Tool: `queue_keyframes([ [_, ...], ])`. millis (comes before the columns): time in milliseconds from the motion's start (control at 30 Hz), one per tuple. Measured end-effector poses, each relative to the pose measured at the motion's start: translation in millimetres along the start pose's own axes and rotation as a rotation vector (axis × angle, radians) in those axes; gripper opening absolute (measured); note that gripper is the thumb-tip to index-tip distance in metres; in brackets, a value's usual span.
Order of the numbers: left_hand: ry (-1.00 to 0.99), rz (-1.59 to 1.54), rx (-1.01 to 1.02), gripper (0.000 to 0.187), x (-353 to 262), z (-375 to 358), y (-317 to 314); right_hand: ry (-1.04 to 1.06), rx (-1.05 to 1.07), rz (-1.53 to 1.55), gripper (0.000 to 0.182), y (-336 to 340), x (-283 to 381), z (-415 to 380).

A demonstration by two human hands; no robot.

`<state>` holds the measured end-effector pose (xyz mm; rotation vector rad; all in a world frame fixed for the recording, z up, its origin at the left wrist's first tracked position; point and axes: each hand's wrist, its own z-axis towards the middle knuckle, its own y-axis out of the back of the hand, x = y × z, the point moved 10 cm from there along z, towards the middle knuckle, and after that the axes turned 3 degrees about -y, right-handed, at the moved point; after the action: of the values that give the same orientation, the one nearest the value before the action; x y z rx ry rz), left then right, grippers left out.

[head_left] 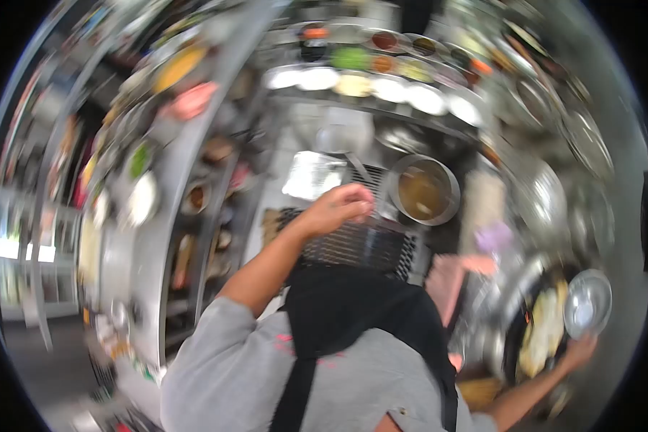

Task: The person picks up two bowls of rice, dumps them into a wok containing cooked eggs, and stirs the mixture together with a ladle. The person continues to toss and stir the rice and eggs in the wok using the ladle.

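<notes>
Metal bowl (587,305), round and shiny, is gripped by the right hand (580,350); left hand (340,208) half-open.

Left arm: elbow bent, bare forearm angled forward and inward across front of body. Left hand (349,204): fingers loosely bent, partly open. Right arm: extended well out to right side. Right hand (579,351): blurred, finger closure unclear.
</notes>
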<state>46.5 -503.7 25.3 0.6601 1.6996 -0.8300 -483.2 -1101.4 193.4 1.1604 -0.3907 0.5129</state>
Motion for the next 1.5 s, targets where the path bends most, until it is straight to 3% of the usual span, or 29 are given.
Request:
queue_keyframes([
  [33, -0.083, -0.001, -0.199, 0.019, -12.1, -21.2, 38.1, 0.091, 0.057, 0.144, 0.026, -25.0, 20.8, -12.8],
  [100, -0.239, 0.031, -0.409, 0.017, -38.0, -74.4, 111.6, 0.038, 0.303, 0.581, 0.018, -104.0, 40.8, -48.0],
  [167, -0.321, 0.165, -0.740, 0.017, -68.7, -146.8, 192.9, -0.009, 0.503, 0.786, 0.021, -152.6, 146.9, -159.0],
  [267, -0.475, 0.281, -1.091, 0.019, -107.3, -275.0, 298.2, 0.023, 0.799, 0.799, 0.014, -246.7, 224.8, -287.5],
  [333, -0.495, 0.482, -1.347, 0.018, -123.2, -365.0, 365.2, -0.016, 0.979, 0.861, 0.009, -267.2, 301.6, -403.4],
  [433, -0.485, 0.557, -1.653, 0.017, -110.0, -497.3, 458.7, 0.106, 1.252, 0.875, 0.008, -265.1, 401.1, -542.0],
  [500, -0.471, 0.252, -1.816, 0.015, -60.2, -579.3, 531.5, 0.139, 1.415, 0.831, 0.009, -275.4, 437.8, -601.3],
  [567, -0.332, -0.001, -1.936, 0.014, -2.7, -650.0, 592.6, 0.178, 1.532, 0.868, 0.009, -268.1, 477.5, -651.8],
  [633, -0.335, -0.298, -1.922, 0.020, 38.2, -697.6, 632.0, 0.257, 1.595, 0.848, 0.009, -248.6, 515.4, -697.4],
  [733, -0.180, -0.418, -2.142, 0.030, 65.0, -738.5, 658.1, 0.414, 1.766, 0.728, 0.017, -213.8, 564.7, -779.9],
  [833, -0.241, -0.513, -2.131, 0.038, 85.5, -764.8, 700.3, 0.608, 1.943, 0.569, 0.016, -194.0, 590.4, -876.5],
  [900, -0.285, -0.551, -2.116, 0.043, 87.6, -776.4, 720.1, 0.681, 2.186, 0.466, 0.018, -174.2, 594.5, -946.9],
  [967, -0.336, -0.584, -2.105, 0.047, 98.5, -785.6, 740.9, 0.986, 2.209, 0.301, 0.018, -156.2, 597.5, -1004.1],
  [1067, -0.388, -0.580, -2.086, 0.044, 106.9, -792.9, 756.9, 1.026, 2.418, 0.258, 0.020, -132.7, 590.8, -1070.3],
  [1167, -0.478, -0.547, -2.043, 0.041, 108.0, -788.4, 761.7, 0.867, 2.536, 0.583, 0.021, -127.0, 595.9, -1103.2],
  [1200, -0.510, -0.533, -2.032, 0.040, 106.5, -789.4, 759.7, 0.892, 2.555, 0.417, 0.028, -139.1, 592.1, -1110.4],
  [1300, -0.630, -0.466, -1.985, 0.041, 77.1, -793.6, 759.1, 0.565, 2.467, 0.412, 0.031, -170.1, 608.2, -1122.5],
  [1333, -0.566, -0.471, -2.070, 0.041, 61.2, -785.0, 737.4, 0.420, 2.465, 0.432, 0.024, -178.0, 612.0, -1130.9],
  [1433, -0.528, -0.423, -2.064, 0.043, 56.2, -786.0, 725.0, 0.199, 2.407, 0.492, 0.021, -202.2, 609.7, -1152.6],
  [1500, -0.517, -0.403, -2.022, 0.043, 51.8, -788.1, 715.9, 0.143, 2.369, 0.484, 0.018, -204.3, 612.1, -1153.6],
])
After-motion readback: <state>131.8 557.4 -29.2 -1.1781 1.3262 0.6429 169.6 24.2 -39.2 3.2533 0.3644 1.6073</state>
